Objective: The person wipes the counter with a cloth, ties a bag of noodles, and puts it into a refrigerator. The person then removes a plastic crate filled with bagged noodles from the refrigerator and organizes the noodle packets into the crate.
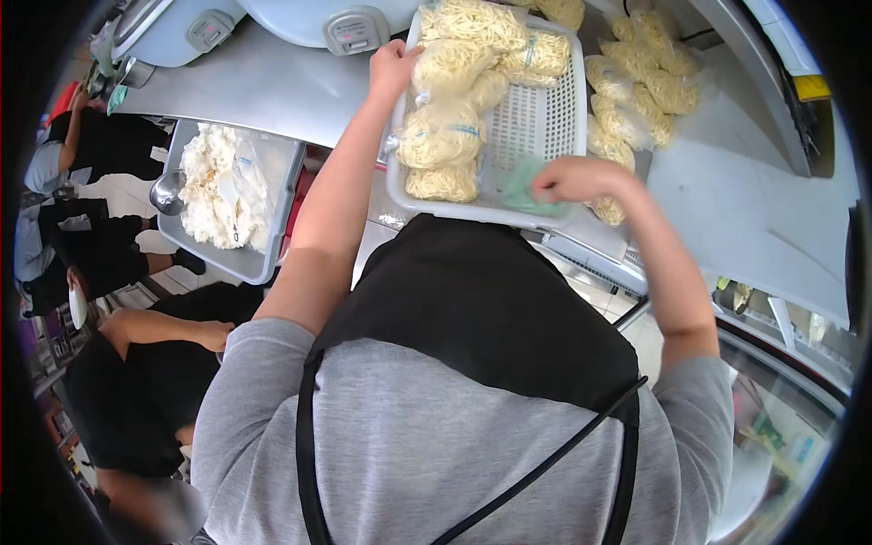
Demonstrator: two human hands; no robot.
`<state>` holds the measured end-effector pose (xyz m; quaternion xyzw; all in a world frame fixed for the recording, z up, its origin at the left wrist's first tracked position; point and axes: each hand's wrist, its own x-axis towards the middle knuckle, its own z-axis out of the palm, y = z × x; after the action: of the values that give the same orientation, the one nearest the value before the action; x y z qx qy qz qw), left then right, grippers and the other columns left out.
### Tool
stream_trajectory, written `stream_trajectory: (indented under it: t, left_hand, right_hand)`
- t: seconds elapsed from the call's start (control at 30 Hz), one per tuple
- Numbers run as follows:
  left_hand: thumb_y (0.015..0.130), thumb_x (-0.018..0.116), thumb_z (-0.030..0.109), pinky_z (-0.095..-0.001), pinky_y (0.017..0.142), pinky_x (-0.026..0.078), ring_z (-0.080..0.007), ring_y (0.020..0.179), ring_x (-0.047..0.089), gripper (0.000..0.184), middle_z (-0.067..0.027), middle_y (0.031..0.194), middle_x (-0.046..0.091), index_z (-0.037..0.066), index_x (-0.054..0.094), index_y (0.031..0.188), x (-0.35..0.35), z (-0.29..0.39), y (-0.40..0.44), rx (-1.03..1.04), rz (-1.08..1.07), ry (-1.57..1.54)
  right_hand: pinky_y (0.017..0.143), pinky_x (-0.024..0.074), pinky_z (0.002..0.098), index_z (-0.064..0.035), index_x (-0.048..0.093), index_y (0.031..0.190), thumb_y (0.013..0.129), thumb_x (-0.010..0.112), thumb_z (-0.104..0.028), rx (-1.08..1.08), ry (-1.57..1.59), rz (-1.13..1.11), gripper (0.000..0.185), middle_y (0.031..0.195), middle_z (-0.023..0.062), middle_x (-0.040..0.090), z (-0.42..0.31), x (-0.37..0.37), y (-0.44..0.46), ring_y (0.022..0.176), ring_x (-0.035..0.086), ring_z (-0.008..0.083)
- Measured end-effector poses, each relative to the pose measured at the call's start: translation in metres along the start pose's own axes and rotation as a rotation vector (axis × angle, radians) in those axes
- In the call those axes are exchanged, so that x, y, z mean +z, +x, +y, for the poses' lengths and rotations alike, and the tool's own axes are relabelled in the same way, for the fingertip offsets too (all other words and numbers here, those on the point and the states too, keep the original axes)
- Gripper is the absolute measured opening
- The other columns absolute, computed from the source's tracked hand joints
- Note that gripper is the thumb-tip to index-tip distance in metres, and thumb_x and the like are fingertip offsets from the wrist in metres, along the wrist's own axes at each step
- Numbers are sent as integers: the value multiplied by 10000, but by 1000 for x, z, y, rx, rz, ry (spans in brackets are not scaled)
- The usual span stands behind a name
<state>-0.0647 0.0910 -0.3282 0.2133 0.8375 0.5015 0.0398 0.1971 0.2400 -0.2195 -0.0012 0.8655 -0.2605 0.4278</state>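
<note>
A white perforated plastic basket [579,109] lies in front of me, with several clear bags of yellow noodles [440,136] along its left and far sides. My left hand [392,71] is at the basket's far left rim, its fingers curled over the edge beside a noodle bag. Whether those fingers also touch the bag, I cannot tell. Inside the near right corner, my right hand [572,179] is closed on a pale green cloth [525,191], which is blurred and spreads over the basket floor.
More bagged noodles [645,82] lie on the counter to the right. On the left, a grey tub [272,259] holds white rice and a metal ladle [168,193]. Two rice cookers [356,32] stand at the back. Several people in dark aprons are at the left, one person's arm [168,329] close beside me.
</note>
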Motion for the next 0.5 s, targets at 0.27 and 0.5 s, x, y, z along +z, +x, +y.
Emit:
stream_trajectory:
  t: [0.27,0.5]
  left_hand:
    - [682,681,285,-362,507,361,-262,492,340,438,-142,492,427,-7,384,548,2,0,-1,-10,-7,-6]
    - [685,682,284,-364,508,355,-257,494,336,444,-137,485,418,-5,375,547,5,-8,3,-27,0,-48]
  right_hand:
    - [668,442,315,-32,614,921,752,543,-180,714,-555,411,235,751,152,611,34,-17,-153,721,592,230]
    - [781,447,371,-69,582,1023,723,618,-249,322,-180,1235,352,985,166,580,-10,-44,-43,881,562,309]
